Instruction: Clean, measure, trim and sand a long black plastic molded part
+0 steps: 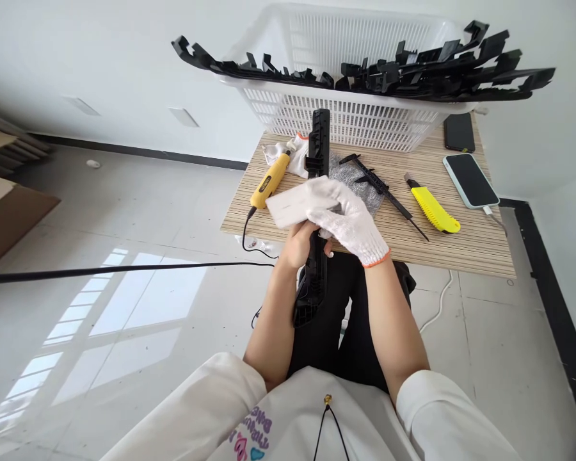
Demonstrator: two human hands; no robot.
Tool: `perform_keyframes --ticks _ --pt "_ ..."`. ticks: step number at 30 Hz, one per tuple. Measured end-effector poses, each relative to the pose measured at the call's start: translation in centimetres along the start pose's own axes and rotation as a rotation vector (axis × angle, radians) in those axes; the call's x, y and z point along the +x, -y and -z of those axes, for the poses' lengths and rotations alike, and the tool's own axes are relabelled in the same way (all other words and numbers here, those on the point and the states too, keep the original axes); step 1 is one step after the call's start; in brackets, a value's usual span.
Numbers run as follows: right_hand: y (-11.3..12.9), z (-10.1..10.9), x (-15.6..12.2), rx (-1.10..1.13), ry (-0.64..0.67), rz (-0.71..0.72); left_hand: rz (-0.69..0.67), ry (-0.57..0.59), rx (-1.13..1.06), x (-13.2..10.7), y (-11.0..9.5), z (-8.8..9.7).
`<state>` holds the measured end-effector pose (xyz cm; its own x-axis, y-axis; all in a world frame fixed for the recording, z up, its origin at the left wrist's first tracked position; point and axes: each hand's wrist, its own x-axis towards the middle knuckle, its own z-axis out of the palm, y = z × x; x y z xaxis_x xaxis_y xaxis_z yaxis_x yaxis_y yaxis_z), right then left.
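Note:
My bare left hand (298,243) grips a long black plastic part (318,144) around its middle; the part runs from my lap up over the small wooden table (461,246). My right hand (348,218), in a white knit glove with an orange cuff, presses a white rectangular pad (288,205) against the part just above my left hand. A grey textured sheet (360,186) lies on the table under the hands.
A white basket (345,109) at the table's back carries long black plastic parts (441,70) across its rim. On the table lie a yellow corded tool (270,180), a spare white glove (295,153), a black caliper (386,192), a yellow utility knife (432,208) and two phones (470,179).

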<state>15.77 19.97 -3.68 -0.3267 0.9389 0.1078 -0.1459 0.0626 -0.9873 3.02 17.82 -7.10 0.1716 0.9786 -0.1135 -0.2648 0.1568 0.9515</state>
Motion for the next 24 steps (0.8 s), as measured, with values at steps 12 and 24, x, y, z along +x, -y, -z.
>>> perform_keyframes --ticks 12,24 --pt "3.0 2.7 3.3 0.106 -0.331 0.042 -0.059 0.140 -0.086 0.0 -0.3 -0.1" --pt "3.2 2.5 9.2 0.046 -0.244 -0.155 0.019 0.125 -0.096 0.0 -0.7 -0.4"
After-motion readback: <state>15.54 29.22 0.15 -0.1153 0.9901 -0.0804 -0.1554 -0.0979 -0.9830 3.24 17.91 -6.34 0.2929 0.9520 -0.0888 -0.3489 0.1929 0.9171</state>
